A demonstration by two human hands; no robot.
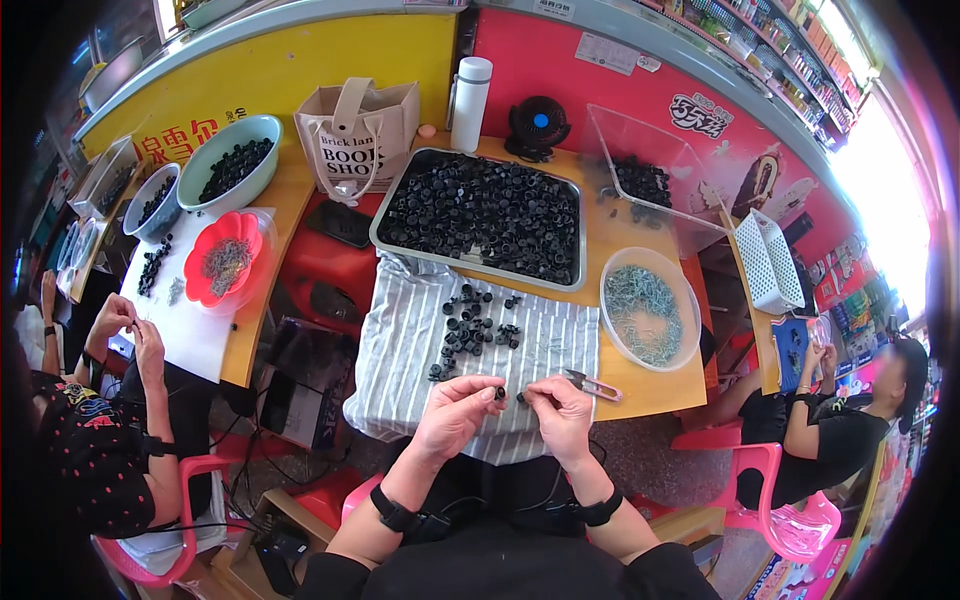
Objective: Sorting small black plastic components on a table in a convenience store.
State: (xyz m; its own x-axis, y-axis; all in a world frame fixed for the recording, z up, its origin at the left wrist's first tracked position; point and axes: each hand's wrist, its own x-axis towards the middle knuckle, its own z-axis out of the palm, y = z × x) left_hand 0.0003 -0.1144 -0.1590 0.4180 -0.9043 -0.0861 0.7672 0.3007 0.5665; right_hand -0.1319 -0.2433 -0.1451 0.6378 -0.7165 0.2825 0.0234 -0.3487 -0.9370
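My left hand (456,412) pinches a small round black plastic part (499,394) between thumb and fingertips. Just to its right, my right hand (562,418) is closed in a pinch, with a tiny dark piece (521,398) at its fingertips, too small to name. Both hands are over the near edge of a grey-and-white striped cloth (400,345). Loose black parts (470,330) lie in a pile on the cloth, ahead of my left hand. Beside my right hand rest small thread snips (594,386) with a reddish handle.
A metal tray (575,270) full of black parts stands behind the cloth. Right of it is a clear round tub (690,350) of thin metallic pieces. A paper bag (390,110), a white bottle (471,100) and a black fan (537,125) stand behind. People sit at both sides.
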